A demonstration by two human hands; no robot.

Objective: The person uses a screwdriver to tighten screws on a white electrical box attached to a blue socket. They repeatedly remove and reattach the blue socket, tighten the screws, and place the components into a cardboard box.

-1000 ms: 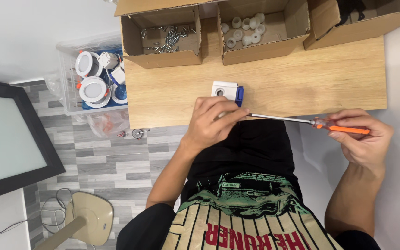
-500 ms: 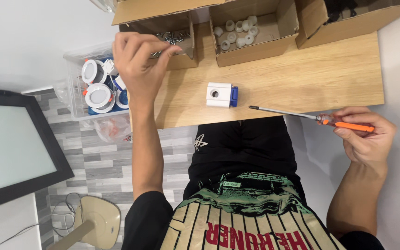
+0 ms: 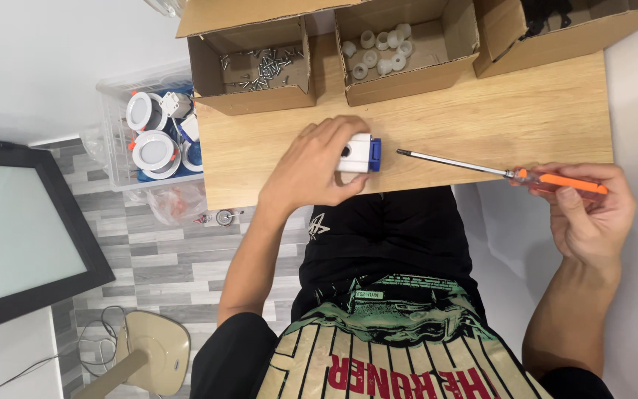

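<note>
A small white block with a blue end [image 3: 362,153] is gripped by the left hand [image 3: 311,166] near the front edge of the wooden table [image 3: 481,125]. An orange-handled screwdriver [image 3: 511,174] is clasped in the right hand [image 3: 588,214], its shaft laid over the table edge, tip just beside the block. Behind are ranged a cardboard box of screws [image 3: 256,70] and a cardboard box of white plastic caps [image 3: 407,52]. At the left, a clear bin of round white light fittings [image 3: 153,137] is seen on the floor
</note>
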